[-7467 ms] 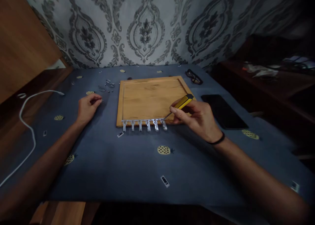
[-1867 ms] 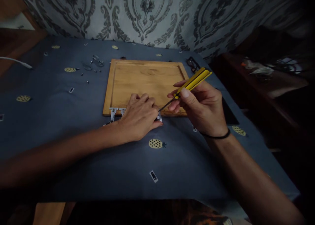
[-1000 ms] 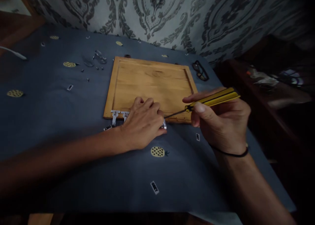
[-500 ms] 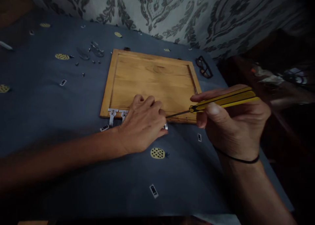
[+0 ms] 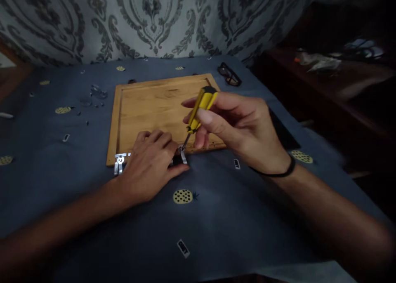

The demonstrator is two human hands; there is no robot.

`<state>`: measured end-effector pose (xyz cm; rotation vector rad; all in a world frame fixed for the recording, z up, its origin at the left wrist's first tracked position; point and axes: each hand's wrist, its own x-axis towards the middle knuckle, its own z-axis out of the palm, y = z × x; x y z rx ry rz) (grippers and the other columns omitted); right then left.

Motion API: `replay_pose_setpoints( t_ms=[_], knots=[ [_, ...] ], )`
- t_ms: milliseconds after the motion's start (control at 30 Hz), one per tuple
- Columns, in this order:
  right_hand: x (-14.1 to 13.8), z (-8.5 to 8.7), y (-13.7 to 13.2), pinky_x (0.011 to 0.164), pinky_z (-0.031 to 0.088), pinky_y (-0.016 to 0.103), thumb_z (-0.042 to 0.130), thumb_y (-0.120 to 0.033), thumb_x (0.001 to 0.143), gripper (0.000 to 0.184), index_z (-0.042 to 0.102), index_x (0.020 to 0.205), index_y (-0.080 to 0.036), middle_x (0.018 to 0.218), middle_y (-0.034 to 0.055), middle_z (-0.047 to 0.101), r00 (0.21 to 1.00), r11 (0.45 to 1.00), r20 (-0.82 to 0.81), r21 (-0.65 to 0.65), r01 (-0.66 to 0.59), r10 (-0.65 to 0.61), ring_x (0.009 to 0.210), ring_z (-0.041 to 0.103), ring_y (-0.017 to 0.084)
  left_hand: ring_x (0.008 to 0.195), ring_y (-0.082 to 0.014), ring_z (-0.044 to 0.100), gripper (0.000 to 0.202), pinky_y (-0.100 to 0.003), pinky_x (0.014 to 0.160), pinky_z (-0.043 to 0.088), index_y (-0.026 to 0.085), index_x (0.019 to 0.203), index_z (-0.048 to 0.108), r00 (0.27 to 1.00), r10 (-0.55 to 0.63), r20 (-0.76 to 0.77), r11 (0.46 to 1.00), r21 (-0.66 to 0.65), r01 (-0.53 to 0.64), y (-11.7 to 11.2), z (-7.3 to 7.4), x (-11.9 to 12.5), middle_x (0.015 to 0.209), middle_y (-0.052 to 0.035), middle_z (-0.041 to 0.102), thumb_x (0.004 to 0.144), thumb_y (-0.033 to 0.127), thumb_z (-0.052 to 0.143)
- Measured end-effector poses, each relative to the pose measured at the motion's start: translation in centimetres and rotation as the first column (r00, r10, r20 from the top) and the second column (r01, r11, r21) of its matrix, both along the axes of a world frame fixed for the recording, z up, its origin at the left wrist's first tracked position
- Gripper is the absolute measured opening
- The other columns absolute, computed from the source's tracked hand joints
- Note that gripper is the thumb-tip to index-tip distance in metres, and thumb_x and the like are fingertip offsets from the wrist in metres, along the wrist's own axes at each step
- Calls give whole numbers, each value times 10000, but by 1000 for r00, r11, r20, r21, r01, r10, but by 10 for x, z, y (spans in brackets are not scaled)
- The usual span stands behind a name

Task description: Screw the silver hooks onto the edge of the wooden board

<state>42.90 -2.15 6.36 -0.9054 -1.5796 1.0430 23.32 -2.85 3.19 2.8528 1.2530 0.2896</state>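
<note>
One yellow-and-black screwdriver (image 5: 202, 103), gripped in the right hand (image 5: 243, 130), right at a silver metal clip (image 5: 183, 156)! Left hand (image 5: 151, 163) curled, hold unclear.

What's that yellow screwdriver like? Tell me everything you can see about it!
The screwdriver has a yellow handle with a black end and a thin, metal-looking shaft. The right hand grips the handle between thumb and fingers. It leans, handle up and to the right, tip pointing down at a shiny metal piece on the near edge of the wooden board. The tip is too small to make out its shape.
</note>
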Motion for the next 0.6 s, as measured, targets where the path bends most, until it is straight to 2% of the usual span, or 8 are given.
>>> replay_pose_setpoints(
  t_ms=[100, 167, 333, 400, 500, 600],
  knots=[
    [-3, 2, 3, 498, 540, 197, 773, -535, 825, 341, 723, 892, -204, 741, -39, 689, 998, 998, -27, 14, -53, 53, 513, 629, 70, 1032, -315, 629, 349, -481, 889, 463, 158, 1067, 732, 1000, 12, -17, 1000, 4, -12, 0, 1, 0, 1042, -93, 716, 910, 469, 727],
    [-5, 0, 4, 487, 509, 171, 766, -484, 845, 305, 690, 837, -189, 666, -61, 631, 994, 996, -62, 20, -88, 89, 508, 608, 57, 1024, -308, 638, 336, -484, 899, 478, 167, 1072, 732, 1000, 10, -2, 1000, 16, -10, 0, 1, 0, 1056, -91, 724, 907, 460, 734],
    [-7, -6, 3, 502, 476, 111, 672, -152, 906, 42, 631, 899, -154, 701, -91, 593, 954, 971, -186, 74, -226, 236, 523, 552, 5, 1017, -298, 655, 312, -486, 911, 505, 194, 1050, 727, 999, -13, 53, 998, 65, 10, 1, -3, -1, 1064, -78, 734, 896, 464, 747],
    [-5, -7, 1, 531, 496, 116, 638, -89, 900, 74, 613, 917, -156, 749, -83, 613, 941, 962, -200, 77, -264, 274, 555, 573, 7, 1050, -312, 657, 310, -482, 886, 511, 203, 1055, 720, 997, -26, 71, 996, 91, 20, 1, -5, -1, 1080, -80, 733, 895, 467, 746],
    [-2, -8, -3, 534, 508, 134, 651, -108, 894, 97, 578, 896, -171, 763, -76, 612, 928, 962, -256, 67, -263, 271, 562, 592, 20, 1069, -318, 655, 306, -474, 870, 511, 211, 1058, 715, 995, -41, 94, 995, 99, 31, 2, -6, -2, 1081, -80, 729, 892, 465, 751],
    [-1, -8, -5, 479, 486, 147, 704, -201, 889, 180, 525, 868, -188, 736, -83, 571, 921, 978, -329, 81, -193, 209, 531, 603, 34, 1004, -302, 650, 311, -459, 846, 502, 202, 1045, 714, 998, -11, 67, 997, 72, 6, 1, -5, -1, 991, -72, 718, 899, 475, 741]
  ],
)
